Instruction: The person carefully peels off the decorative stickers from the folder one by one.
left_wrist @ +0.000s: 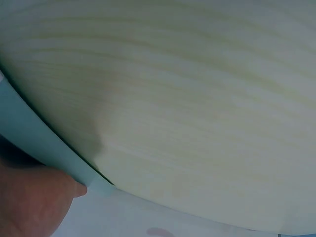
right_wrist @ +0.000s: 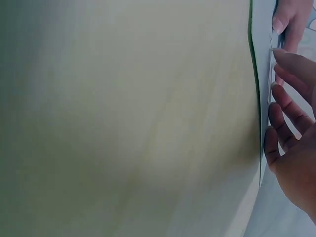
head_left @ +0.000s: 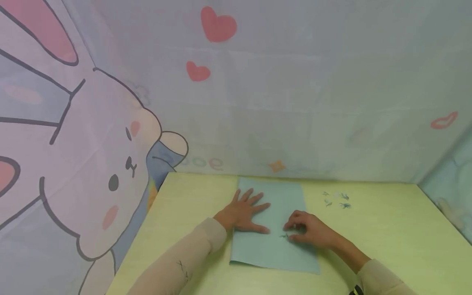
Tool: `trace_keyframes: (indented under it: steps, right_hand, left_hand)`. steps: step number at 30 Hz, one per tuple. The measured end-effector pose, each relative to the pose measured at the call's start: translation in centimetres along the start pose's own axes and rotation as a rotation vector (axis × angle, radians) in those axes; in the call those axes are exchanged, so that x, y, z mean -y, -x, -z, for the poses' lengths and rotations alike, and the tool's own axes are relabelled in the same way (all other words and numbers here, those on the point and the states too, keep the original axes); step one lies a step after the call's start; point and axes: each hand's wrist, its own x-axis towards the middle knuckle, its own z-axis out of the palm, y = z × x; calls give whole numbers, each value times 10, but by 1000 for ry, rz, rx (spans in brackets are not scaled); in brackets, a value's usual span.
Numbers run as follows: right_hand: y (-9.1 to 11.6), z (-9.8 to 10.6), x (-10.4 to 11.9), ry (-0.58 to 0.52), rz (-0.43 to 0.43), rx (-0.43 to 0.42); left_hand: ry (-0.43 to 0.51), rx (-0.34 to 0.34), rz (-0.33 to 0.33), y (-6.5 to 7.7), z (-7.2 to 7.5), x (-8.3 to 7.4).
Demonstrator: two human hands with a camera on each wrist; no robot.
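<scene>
A light blue-green sheet [head_left: 273,254] lies on the table, its near left edge slightly raised. My left hand [head_left: 243,213] rests flat on the sheet's left side, fingers spread wide. Over the right half is my right hand [head_left: 313,231], fingers loosely bent, with a gap between thumb and forefinger. A small dark greenish piece [head_left: 283,236] lies on the sheet right at the right thumb's tip. In the right wrist view, the right hand's fingertips [right_wrist: 274,106] come down at the sheet [right_wrist: 261,74]. The left wrist view shows part of the left hand [left_wrist: 37,200] over the sheet.
Several similar small dark pieces [head_left: 344,205] lie on the pale yellow table [head_left: 387,233] right of the sheet. A printed cloth [head_left: 313,102] with hearts and a cartoon rabbit hangs behind the table and along its left side.
</scene>
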Motion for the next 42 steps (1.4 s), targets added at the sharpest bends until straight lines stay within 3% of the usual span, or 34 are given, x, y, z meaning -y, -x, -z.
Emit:
trace_keyframes:
  steps: [7, 18, 26, 42]
  right_hand:
    - [-3, 0, 6, 56, 19, 11]
    - [-3, -3, 8, 67, 24, 25]
    - [-2, -2, 12, 59, 2, 49]
    - [-3, -3, 16, 95, 11, 65]
  left_hand:
    - [7, -3, 2, 1, 6, 0]
    - [2, -3, 13, -1, -4, 2]
    - [14, -27, -3, 0, -3, 0]
    - [-5, 4, 15, 1, 0, -2]
